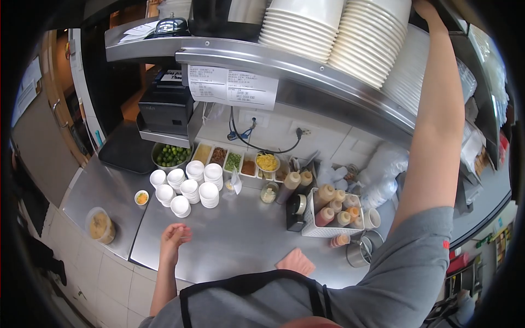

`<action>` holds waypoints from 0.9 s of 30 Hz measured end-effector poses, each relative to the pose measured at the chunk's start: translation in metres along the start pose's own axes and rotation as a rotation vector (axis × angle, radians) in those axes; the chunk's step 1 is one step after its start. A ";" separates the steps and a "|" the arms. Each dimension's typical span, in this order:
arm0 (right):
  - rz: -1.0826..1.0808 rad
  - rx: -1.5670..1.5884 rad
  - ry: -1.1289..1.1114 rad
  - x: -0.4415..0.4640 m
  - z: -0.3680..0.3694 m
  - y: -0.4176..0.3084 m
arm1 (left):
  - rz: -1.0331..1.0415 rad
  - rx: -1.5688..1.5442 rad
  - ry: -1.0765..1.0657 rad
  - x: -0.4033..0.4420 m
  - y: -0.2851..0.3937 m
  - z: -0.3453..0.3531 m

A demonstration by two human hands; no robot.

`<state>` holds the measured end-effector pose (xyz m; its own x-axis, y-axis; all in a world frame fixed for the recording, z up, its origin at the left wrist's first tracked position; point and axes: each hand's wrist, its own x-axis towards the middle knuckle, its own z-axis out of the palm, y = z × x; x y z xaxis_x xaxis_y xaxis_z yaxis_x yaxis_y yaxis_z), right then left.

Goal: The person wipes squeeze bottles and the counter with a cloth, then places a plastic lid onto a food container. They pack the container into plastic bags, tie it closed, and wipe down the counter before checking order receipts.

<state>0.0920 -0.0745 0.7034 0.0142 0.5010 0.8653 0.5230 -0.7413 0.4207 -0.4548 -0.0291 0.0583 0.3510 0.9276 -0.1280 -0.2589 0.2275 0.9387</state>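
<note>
Stacked white bowls (369, 46) stood in two tall columns on the steel shelf (246, 56). Right hand (423, 7) was raised beside the right-hand column, partly cut off by the upper frame edge; could not tell its grip or whether it touched the bowls. Left hand (175, 235) hung above the steel counter (229, 249), fingers loosely half-curled, grip slack, near the small white cups (190, 187).

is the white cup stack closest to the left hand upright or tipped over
Upright: the white cup stack stands on the steel counter beyond the left hand, round top facing up, rims layered below.
</note>
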 end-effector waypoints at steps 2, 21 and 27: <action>0.006 0.019 -0.008 -0.001 -0.002 -0.002 | -0.001 0.007 0.000 0.003 -0.001 -0.002; 0.030 0.083 -0.074 -0.005 0.004 -0.004 | -0.007 0.069 0.006 0.007 -0.006 0.000; 0.049 0.073 -0.107 -0.002 0.005 -0.003 | -0.021 0.091 -0.027 0.012 -0.015 0.007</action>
<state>0.0948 -0.0716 0.6990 0.1296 0.5129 0.8486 0.5800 -0.7333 0.3547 -0.4400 -0.0231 0.0453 0.3802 0.9141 -0.1408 -0.1686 0.2182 0.9612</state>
